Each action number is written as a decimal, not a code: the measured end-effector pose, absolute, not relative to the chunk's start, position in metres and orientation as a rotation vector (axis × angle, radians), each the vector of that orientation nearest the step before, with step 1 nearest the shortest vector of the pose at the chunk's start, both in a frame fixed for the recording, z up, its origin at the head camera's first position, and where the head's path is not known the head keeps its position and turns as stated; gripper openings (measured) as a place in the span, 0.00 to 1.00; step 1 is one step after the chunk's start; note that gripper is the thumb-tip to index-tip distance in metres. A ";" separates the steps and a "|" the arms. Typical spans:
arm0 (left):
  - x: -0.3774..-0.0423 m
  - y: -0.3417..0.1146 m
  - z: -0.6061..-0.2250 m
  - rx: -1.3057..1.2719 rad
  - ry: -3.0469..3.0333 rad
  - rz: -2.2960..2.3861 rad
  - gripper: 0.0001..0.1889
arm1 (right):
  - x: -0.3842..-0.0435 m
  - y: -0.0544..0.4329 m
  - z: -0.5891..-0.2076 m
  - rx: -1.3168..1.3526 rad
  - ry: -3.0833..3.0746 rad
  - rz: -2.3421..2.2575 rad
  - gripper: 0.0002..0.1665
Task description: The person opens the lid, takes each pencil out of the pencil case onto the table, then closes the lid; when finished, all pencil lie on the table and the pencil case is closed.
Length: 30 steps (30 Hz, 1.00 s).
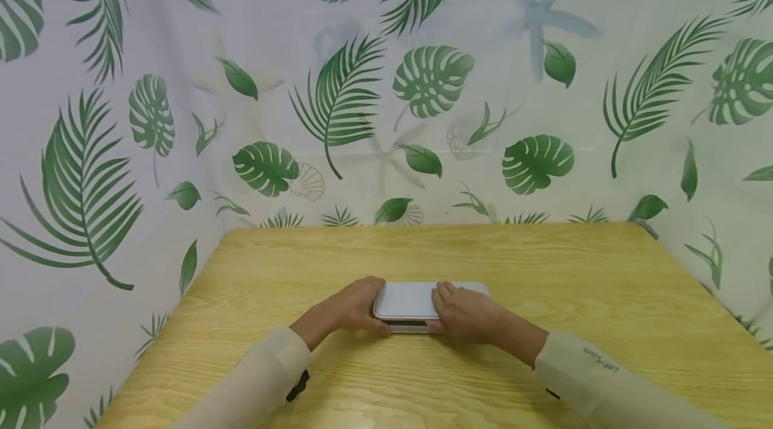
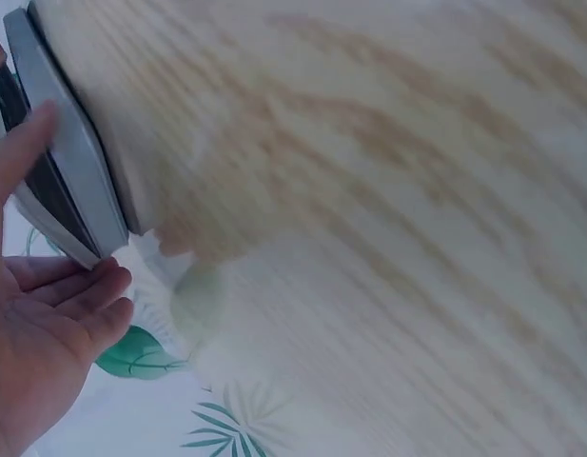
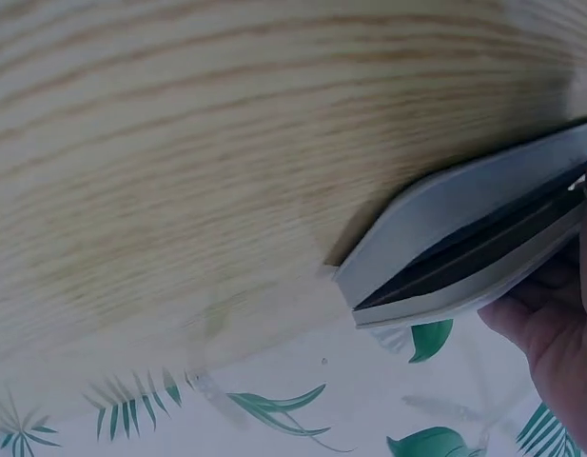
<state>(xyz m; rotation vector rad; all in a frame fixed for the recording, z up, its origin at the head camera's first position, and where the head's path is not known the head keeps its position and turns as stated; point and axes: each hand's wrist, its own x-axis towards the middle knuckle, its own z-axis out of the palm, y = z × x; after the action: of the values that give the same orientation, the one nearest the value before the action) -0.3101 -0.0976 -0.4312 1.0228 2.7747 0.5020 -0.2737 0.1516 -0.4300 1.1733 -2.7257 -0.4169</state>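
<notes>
The tabletop [image 1: 574, 261] has a yellowish wood-grain surface and rounded far corners; its grain appears as brown streaks in both wrist views. White sheeting [image 1: 260, 6] stands behind the far edge and along the left and right sides, with faint creases visible. The sheeting bears printed green split-leaf motifs [image 1: 540, 167], feathery palm fronds [image 1: 347, 103] and smaller plain leaves [image 1: 423, 160]. A pale blue starfish print [image 1: 536, 18] shows at upper right. A beige shell outline [image 1: 308, 182] adjoins one split leaf, left of centre.
</notes>
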 end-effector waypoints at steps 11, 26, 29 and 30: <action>-0.309 -0.103 -0.435 0.691 2.763 0.533 0.55 | -0.286 0.161 -0.402 1.149 -2.729 0.188 0.16; -0.307 -0.097 -0.425 0.634 2.884 0.330 0.67 | -0.320 0.141 -0.397 0.765 -2.348 0.244 0.12; -0.307 -0.098 -0.425 0.675 2.883 0.361 0.68 | -0.327 0.141 -0.401 0.715 -2.443 0.218 0.17; -0.307 -0.098 -0.426 0.695 2.878 0.374 0.68 | -0.329 0.141 -0.402 0.699 -2.480 0.207 0.20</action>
<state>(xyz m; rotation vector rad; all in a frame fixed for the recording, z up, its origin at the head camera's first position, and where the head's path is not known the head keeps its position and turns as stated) -0.3070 -0.0983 -0.4257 0.6952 2.8779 0.3739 -0.3289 0.1414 -0.4024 0.6985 -2.4799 0.2069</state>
